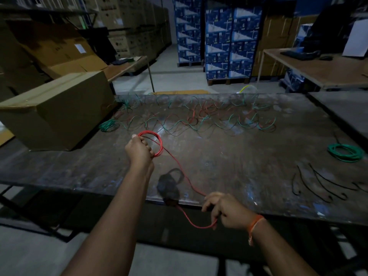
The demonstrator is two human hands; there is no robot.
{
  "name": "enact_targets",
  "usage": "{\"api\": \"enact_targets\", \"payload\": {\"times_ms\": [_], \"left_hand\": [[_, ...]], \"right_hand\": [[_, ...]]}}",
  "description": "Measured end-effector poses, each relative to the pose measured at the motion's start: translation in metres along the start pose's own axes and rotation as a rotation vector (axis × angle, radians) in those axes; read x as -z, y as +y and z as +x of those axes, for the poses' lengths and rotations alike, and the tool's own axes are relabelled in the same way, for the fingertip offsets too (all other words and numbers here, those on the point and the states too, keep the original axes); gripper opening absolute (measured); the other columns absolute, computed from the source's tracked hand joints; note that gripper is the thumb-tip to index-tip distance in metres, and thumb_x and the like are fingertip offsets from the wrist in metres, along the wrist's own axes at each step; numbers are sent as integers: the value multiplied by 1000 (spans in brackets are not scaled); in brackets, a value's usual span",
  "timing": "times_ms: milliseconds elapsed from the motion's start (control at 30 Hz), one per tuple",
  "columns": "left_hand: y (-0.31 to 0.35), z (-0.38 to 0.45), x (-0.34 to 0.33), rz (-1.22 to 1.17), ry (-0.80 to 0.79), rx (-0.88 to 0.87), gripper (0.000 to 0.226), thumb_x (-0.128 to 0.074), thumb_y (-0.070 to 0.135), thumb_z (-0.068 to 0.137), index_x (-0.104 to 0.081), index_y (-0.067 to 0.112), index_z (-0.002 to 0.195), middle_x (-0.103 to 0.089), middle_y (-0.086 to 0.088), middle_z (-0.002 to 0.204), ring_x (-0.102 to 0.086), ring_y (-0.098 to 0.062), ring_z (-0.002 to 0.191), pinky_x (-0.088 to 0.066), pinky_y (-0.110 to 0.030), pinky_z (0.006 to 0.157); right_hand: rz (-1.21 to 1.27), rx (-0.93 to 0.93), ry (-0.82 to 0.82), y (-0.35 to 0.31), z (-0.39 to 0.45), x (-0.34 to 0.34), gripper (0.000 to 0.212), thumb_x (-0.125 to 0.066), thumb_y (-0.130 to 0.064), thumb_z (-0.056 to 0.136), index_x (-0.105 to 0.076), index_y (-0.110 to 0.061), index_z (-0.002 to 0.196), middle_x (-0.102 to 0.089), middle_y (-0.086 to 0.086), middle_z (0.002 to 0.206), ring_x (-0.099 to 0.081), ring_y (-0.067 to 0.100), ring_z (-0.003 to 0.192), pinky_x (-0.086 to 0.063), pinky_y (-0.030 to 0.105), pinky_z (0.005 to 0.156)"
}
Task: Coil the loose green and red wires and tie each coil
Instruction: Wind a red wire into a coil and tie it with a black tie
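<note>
Our left hand (139, 149) grips the red wire coil (152, 143); our right hand (225, 209) pinches its loose tail (180, 168). Next, we likely wind another loop.

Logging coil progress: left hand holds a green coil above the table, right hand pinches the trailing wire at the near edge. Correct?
Not quite. In the head view, the coil that the left hand holds is red, not green. The rest stands: the right hand pinches its trailing wire at the table's near edge.

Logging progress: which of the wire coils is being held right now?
The red coil, gripped in the left hand. The two green coils lie on the table: one by the cardboard box, one at the right.
</note>
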State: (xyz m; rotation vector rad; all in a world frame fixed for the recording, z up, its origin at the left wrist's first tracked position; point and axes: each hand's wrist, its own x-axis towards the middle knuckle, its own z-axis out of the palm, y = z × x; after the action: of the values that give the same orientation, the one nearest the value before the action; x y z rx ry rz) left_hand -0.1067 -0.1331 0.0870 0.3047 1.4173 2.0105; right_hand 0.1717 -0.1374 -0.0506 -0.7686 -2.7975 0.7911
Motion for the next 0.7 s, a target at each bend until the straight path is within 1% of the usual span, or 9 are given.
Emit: {"api": "enact_targets", "payload": {"times_ms": [133, 233, 300, 367, 433, 500, 567, 633, 700], "left_hand": [[4, 2, -4, 54, -20, -15, 39, -34, 31, 109, -41, 23, 72, -31, 7, 55, -22, -8, 43, -16, -24, 43], [0, -5, -6, 111, -84, -9, 39, -35, 31, 109, -44, 21, 73, -32, 6, 56, -24, -8, 42, -18, -23, 43], [-4, -9, -6, 159, -167, 6, 37, -35, 30, 109, -45, 21, 75, -33, 6, 56, -24, -8, 44, -18, -23, 43], [-8, -12, -5, 216, -294, 30, 36, -36, 28, 109, -47, 20, 76, -34, 5, 57, -23, -8, 44, -16, -22, 44], [-7, -15, -3, 285, -459, 50, 35, -37, 27, 108, -48, 18, 77, -34, 4, 60, -21, -7, 43, -13, -22, 45], [-4, -20, -2, 379, -651, 54, 35, -37, 29, 109, -48, 17, 77, -31, 2, 61, -18, -8, 46, -10, -24, 46], [0, -26, -1, 484, -794, 25, 36, -37, 31, 109, -48, 16, 79, -25, 0, 63, -13, -13, 53, -8, -30, 50], [4, -30, 0, 535, -810, -17, 35, -37, 32, 109, -49, 16, 80, -25, 1, 63, -13, -15, 54, -9, -32, 51], [9, -27, 2, 528, -726, -62, 36, -37, 32, 109, -48, 16, 79, -29, 4, 60, -18, -10, 50, -13, -27, 46]], "right_hand": [[98, -98, -98, -7, -3, 9, 42, -47, -40, 73, -82, -20, 86, -74, -14, 112, -55, 0, 123, -40, 37, 108], [305, -199, 183, -21, 3, 20, 42, -46, -42, 85, -81, -19, 87, -78, -3, 90, -71, 5, 87, -54, 40, 89], [405, -239, 447, -31, 15, 26, 27, -57, -32, 92, -80, -19, 91, -77, 0, 83, -71, 11, 78, -57, 44, 79], [495, -277, 649, -40, 32, 33, 20, -62, -12, 93, -75, -25, 101, -75, -9, 93, -69, 3, 87, -59, 42, 87], [581, -300, 769, -48, 49, 42, 40, -63, -3, 91, -66, -29, 121, -67, -14, 117, -64, 2, 109, -55, 35, 100], [611, -285, 782, -54, 65, 49, 60, -65, -3, 89, -51, -32, 140, -53, -15, 140, -52, 4, 130, -45, 29, 110], [660, -259, 708, -58, 80, 52, 68, -67, -4, 89, -43, -31, 146, -51, -13, 144, -47, 2, 134, -41, 26, 109], [798, -241, 654, -63, 90, 52, 48, -63, -6, 95, -50, -27, 136, -69, -2, 123, -68, 9, 110, -54, 33, 97], [889, -291, 709, -67, 91, 47, 28, -56, -7, 99, -56, -29, 117, -73, 6, 101, -73, 14, 75, -60, 36, 76]]}}
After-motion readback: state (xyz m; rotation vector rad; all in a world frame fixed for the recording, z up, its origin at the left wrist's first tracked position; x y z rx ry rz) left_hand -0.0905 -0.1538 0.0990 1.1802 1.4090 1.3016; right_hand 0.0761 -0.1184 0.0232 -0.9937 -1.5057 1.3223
